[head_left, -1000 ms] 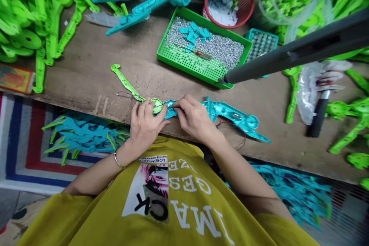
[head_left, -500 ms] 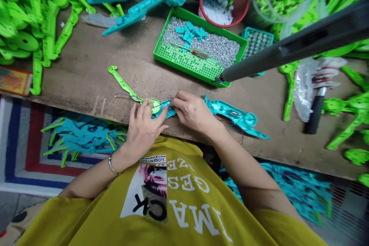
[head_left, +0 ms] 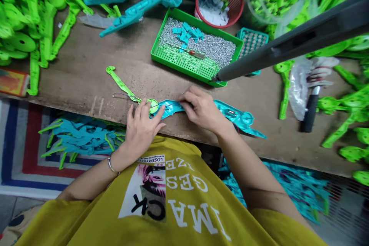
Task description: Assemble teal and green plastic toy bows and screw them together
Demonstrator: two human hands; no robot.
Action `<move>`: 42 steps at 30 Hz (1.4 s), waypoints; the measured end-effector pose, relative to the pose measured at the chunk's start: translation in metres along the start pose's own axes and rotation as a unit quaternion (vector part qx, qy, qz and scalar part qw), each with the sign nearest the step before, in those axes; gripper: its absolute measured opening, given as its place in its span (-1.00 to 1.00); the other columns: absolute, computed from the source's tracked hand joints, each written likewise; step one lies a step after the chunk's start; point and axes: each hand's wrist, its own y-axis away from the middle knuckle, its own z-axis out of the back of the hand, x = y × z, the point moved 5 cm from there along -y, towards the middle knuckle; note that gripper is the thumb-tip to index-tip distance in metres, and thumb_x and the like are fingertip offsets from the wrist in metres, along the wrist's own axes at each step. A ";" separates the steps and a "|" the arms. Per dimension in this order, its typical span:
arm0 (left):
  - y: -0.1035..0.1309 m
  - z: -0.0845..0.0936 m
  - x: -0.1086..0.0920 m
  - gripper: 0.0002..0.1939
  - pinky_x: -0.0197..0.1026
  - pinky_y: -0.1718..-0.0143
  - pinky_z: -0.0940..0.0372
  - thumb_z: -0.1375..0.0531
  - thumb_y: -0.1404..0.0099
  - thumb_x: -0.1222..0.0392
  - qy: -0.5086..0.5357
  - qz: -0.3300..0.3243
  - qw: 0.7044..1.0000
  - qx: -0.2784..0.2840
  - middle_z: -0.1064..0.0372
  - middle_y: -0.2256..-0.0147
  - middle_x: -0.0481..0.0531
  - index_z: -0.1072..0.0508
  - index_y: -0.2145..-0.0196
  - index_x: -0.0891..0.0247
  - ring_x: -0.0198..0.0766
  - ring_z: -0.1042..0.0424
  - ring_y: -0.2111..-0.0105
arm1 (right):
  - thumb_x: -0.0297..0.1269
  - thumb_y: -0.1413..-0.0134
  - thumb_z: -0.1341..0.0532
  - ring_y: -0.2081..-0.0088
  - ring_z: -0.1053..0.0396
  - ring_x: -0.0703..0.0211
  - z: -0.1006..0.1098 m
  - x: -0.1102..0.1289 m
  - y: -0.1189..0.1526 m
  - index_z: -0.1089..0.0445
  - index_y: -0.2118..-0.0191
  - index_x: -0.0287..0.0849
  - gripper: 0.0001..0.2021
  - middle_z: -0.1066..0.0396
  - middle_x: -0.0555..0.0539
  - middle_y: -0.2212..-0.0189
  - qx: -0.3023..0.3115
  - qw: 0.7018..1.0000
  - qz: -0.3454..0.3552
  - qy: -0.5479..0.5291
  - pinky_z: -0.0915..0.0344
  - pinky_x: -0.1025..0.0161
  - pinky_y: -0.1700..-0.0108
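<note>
A long turquoise plastic shell (head_left: 173, 109) lies near the bench's front edge, its hollow side up. At its left end sits a lime-green plastic arm (head_left: 122, 83) with a round disc. A thin dark wire (head_left: 169, 105) runs along the shell's channel, and another stretch loops out beside the green arm. My left hand (head_left: 141, 123) lies over the disc and the shell's left end, fingers stretched and pressing down. Above the middle of the shell, my right hand (head_left: 198, 107) is closed in a pinch on the wire; its fingertips partly hide it.
Beyond the hands stands a green tray (head_left: 184, 67) of screws with a screwdriver (head_left: 196, 54) in it. A red basket (head_left: 239, 9) is behind. A dark grey bar (head_left: 288, 44) slants in from the right. Green parts (head_left: 20, 19) pile at left; a black-handled tool (head_left: 309, 111) lies right.
My right hand has slid to the right along the turquoise shell, uncovering more of its channel and the wire. My left hand stays on the disc end.
</note>
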 end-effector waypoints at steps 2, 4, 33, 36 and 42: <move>0.000 0.001 0.000 -0.51 0.28 -0.20 -0.17 -0.13 -0.42 0.02 -0.010 0.000 1.000 0.001 -0.30 -0.17 0.38 -0.32 -0.27 0.04 0.19 -0.23 -0.27 | -0.39 -0.25 -0.07 0.28 -0.33 0.11 0.002 -0.007 0.005 -0.41 0.27 -0.19 -0.84 -0.33 -0.11 0.35 -0.028 0.999 -0.022 0.005 -0.24 0.20 0.22; 0.000 0.001 0.000 -0.53 0.25 -0.19 -0.18 -0.11 -0.44 0.05 -0.016 0.003 1.000 -0.001 -0.31 -0.17 0.36 -0.32 -0.27 0.02 0.16 -0.23 -0.27 | -0.37 -0.25 -0.07 0.30 -0.33 0.10 0.000 -0.010 0.008 -0.39 0.28 -0.19 -0.84 -0.34 -0.11 0.36 -0.031 0.999 -0.031 0.021 -0.21 0.20 0.26; -0.009 -0.009 -0.017 -0.46 0.15 -0.21 -0.29 -0.17 -0.41 0.13 0.100 -0.078 0.988 -0.090 -0.18 -0.25 0.46 -0.24 -0.28 0.32 0.22 -0.08 -0.36 | -0.47 -0.10 -0.10 0.25 -0.40 -0.04 0.016 -0.027 0.022 -0.59 0.26 -0.26 -0.72 -0.49 -0.22 0.32 -0.066 0.980 -0.048 0.180 -0.36 0.06 0.16; -0.005 -0.001 -0.008 -0.47 0.11 -0.20 -0.32 -0.14 -0.43 0.13 0.144 -0.108 0.976 -0.123 -0.12 -0.28 0.48 -0.20 -0.28 0.38 0.14 -0.12 -0.35 | -0.47 -0.08 -0.10 0.26 -0.41 -0.02 0.021 -0.026 0.019 -0.57 0.29 -0.23 -0.74 -0.49 -0.20 0.32 -0.060 0.983 -0.049 0.167 -0.36 0.07 0.16; 0.000 0.002 0.017 -0.32 0.16 -0.18 -0.25 -0.14 -0.39 -0.15 0.121 -0.082 0.977 -0.153 -0.27 -0.21 0.45 -0.24 -0.27 0.41 0.16 -0.26 -0.26 | -0.44 -0.10 -0.09 0.34 -0.43 0.07 0.032 -0.009 -0.003 -0.52 0.29 -0.19 -0.77 -0.48 -0.15 0.35 -0.050 0.989 -0.048 0.131 -0.31 0.16 0.25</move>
